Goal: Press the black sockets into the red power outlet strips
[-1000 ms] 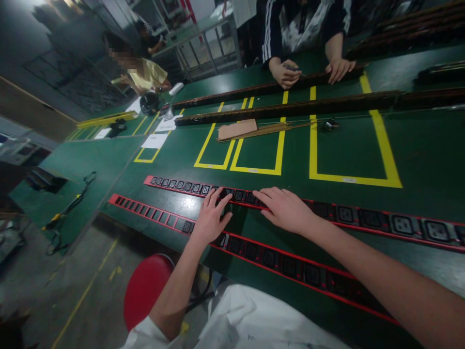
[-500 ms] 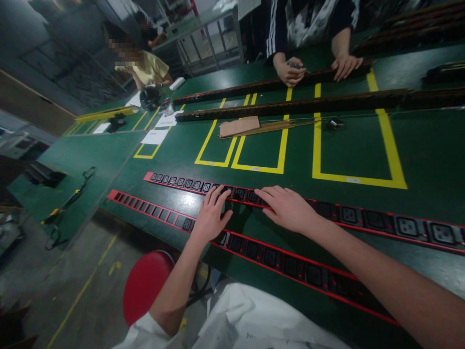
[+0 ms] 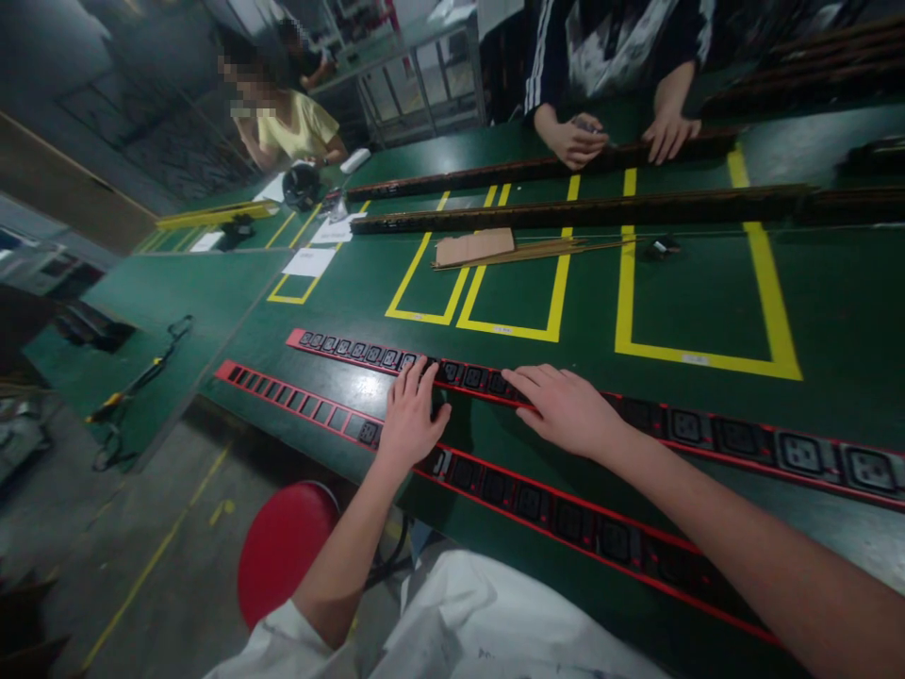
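Observation:
A long red power strip (image 3: 679,424) fitted with black sockets lies across the green table in front of me. My left hand (image 3: 411,415) rests its fingertips on this strip, fingers stretched and thumb held apart. Farther right, my right hand (image 3: 566,405) lies with extended fingers over the same strip's sockets, touching its near edge. Closer to me is a second red strip (image 3: 321,412), partly under my left wrist and right forearm. Its left end has bare rectangular slots, while black sockets (image 3: 530,500) fill the part farther right. What lies beneath my palms is hidden.
Opposite, a co-worker's hands (image 3: 580,143) are at a long dark strip. Another dark strip (image 3: 600,206), a cardboard piece (image 3: 475,247) and yellow tape outlines (image 3: 509,330) lie across the table (image 3: 339,302). A red stool (image 3: 287,547) stands below, left. Another person sits far left.
The view has shifted slightly. My left hand's fingers have drawn closer together and moved a little left along the far strip. My right hand stays nearly in place.

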Demonstrator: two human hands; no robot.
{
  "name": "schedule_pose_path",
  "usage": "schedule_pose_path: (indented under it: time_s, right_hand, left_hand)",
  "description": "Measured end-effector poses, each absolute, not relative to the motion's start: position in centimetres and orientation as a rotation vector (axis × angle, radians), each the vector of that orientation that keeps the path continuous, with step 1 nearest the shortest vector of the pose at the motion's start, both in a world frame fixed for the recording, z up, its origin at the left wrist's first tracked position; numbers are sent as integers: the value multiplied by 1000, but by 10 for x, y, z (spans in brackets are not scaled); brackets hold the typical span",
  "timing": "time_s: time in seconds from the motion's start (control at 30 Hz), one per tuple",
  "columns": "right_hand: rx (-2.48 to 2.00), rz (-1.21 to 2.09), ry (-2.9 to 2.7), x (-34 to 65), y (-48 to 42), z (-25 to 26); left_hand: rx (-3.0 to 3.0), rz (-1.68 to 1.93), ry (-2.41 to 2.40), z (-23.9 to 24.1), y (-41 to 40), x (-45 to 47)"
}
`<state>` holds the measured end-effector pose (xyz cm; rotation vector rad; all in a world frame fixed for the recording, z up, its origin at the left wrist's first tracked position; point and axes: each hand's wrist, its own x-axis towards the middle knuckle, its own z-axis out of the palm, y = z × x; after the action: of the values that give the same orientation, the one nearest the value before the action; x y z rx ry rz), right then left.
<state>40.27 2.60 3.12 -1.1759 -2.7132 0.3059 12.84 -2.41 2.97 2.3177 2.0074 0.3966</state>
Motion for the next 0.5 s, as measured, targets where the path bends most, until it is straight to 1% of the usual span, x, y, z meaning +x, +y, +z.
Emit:
schedule_pose_path:
  time_s: [0.5]
  right_hand:
    - [-1186,310,-2682,407,28,27]
  left_hand:
    - [2201,472,1965,35,-25,133]
